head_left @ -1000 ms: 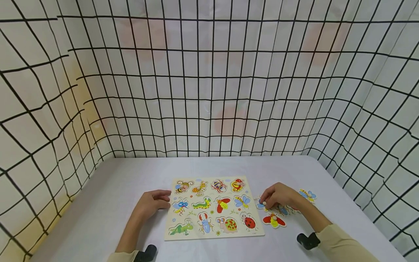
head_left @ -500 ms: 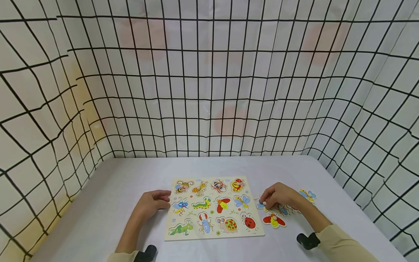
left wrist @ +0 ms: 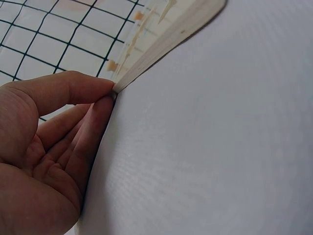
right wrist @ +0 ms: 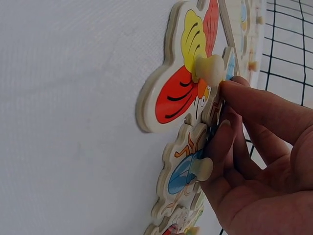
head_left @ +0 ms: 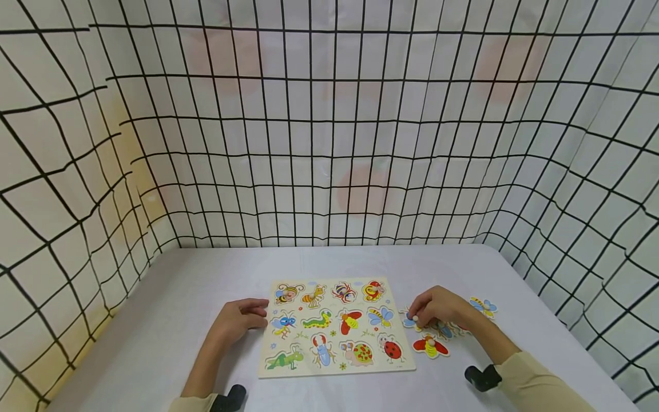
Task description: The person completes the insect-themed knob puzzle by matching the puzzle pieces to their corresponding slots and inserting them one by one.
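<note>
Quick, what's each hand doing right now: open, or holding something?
Left hand: open, touching the edge of the puzzle board.
Right hand: closed, apparently pinching a blue-winged piece by its knob.

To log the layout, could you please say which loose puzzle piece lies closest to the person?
The red-and-yellow insect piece, right of the board; the other loose pieces lie farther back.

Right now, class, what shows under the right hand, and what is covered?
Peeking out from under the right hand are a partly blue puzzle piece and a blue bug piece. What lies directly beneath the hand is covered and cannot be identified.
</note>
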Demonstrator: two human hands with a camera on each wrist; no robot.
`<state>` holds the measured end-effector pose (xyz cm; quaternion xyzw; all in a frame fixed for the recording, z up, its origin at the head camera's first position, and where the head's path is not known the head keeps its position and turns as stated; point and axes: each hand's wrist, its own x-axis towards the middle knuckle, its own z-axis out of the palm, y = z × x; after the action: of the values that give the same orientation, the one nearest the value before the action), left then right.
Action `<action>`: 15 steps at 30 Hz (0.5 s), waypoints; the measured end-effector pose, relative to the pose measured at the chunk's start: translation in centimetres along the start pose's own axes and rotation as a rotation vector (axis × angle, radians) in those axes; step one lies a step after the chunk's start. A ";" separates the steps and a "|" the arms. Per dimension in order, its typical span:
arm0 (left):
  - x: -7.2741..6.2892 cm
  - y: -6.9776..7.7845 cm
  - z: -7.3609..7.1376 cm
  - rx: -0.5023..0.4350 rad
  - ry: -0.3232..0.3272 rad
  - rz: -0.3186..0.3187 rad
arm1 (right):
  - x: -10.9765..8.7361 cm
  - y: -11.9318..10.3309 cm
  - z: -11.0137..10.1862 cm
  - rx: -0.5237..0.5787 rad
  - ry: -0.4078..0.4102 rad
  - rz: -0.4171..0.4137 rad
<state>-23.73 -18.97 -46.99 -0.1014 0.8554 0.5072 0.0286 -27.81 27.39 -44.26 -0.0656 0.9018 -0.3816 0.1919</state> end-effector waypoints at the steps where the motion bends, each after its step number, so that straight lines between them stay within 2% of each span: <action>1: 0.0 0.0 0.0 -0.001 0.001 0.000 | 0.0 -0.1 0.0 -0.002 0.002 0.004; 15: -0.1 0.1 0.1 -0.007 0.003 -0.007 | 0.3 -0.9 -0.4 -0.015 -0.008 -0.019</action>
<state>-23.69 -18.86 -46.94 -0.1053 0.8533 0.5098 0.0287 -28.26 26.97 -43.41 -0.0772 0.9032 -0.3763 0.1915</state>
